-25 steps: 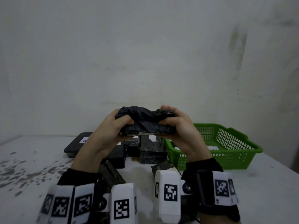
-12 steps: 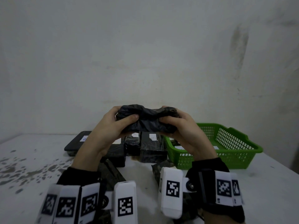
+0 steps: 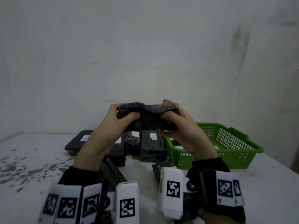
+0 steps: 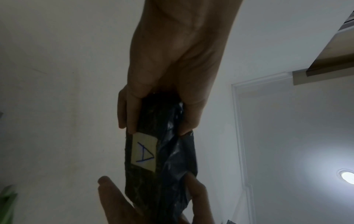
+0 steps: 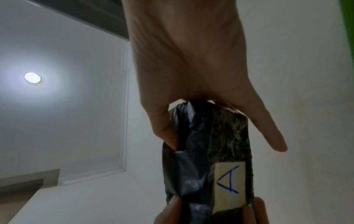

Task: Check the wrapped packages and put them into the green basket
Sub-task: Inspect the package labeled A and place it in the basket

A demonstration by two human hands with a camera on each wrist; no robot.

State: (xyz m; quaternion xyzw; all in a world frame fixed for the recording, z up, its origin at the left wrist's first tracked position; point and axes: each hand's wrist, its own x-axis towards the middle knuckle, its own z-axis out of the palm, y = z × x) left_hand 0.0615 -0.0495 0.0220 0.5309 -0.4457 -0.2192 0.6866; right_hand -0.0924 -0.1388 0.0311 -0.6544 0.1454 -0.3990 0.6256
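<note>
Plastic, black and wrinkled, covered the package (image 3: 148, 116), and I saw a pale label (image 4: 144, 151) with a blue hand-drawn triangle on its underside. The package was in the air above the bench (image 3: 267, 191), over other black packages (image 3: 152, 147) and just left of the green basket (image 3: 229, 147). My left hand (image 3: 111, 125) and right hand (image 3: 182, 126) each pinched one end, thumb on top, fingers (image 4: 127, 112) curled beneath.

Dim, soft frames; a ceiling lamp (image 5: 32, 77) glares in both wrist views.
</note>
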